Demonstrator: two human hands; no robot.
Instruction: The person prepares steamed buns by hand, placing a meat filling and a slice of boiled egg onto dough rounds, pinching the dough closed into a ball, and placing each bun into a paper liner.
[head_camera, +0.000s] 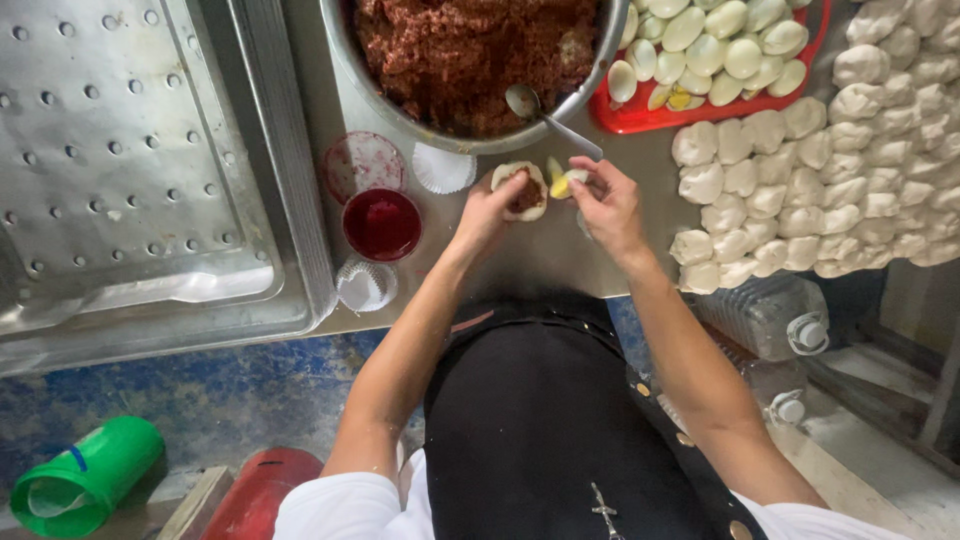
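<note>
Now the left hand (490, 205) cups a dough round (522, 190) with dark filling over the bench (540, 255), while the right hand (605, 200), just beside it to the right, pinches an egg wedge (560, 183) pointing toward the dough.

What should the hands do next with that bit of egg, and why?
Probably set the egg piece onto the filling in the dough. The left hand cups the flattened dough, already topped with reddish filling, while the right hand pinches the egg right beside it. The dough looks open, not yet folded shut.
</note>
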